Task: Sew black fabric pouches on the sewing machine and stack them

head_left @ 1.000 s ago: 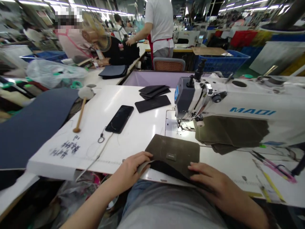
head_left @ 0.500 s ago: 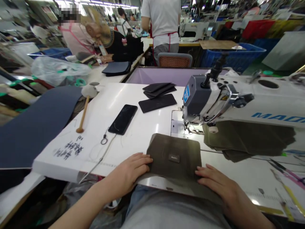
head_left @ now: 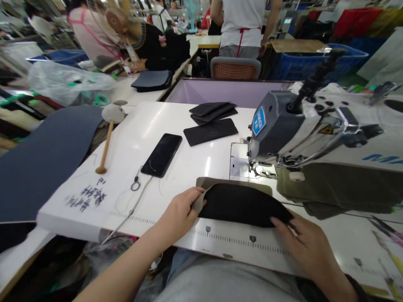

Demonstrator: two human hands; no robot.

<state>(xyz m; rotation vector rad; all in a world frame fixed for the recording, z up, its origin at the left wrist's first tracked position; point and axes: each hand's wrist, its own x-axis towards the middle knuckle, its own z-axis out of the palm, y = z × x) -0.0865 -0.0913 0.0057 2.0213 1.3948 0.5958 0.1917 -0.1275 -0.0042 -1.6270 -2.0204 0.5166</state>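
Observation:
An olive fabric panel lies on the white sewing table at my front, its near part folded up so that the black underside shows. My left hand pinches the left end of the fold between thumb and fingers. At the right end, my right hand grips the black side, thumb on top. Just beyond the panel stands the sewing machine, its presser foot apart from the fabric. More olive panels are stacked under the machine arm.
Black folded pieces lie left of the machine head. A phone, a ring on a cord and a white-headed mallet are on the table's left. Scissors lie far right. People work behind the lilac bin.
The panel lay flat with its label up; its near edge is now lifted and folded away from me, baring the black side. Both hands have closed on it. The view has shifted slightly.

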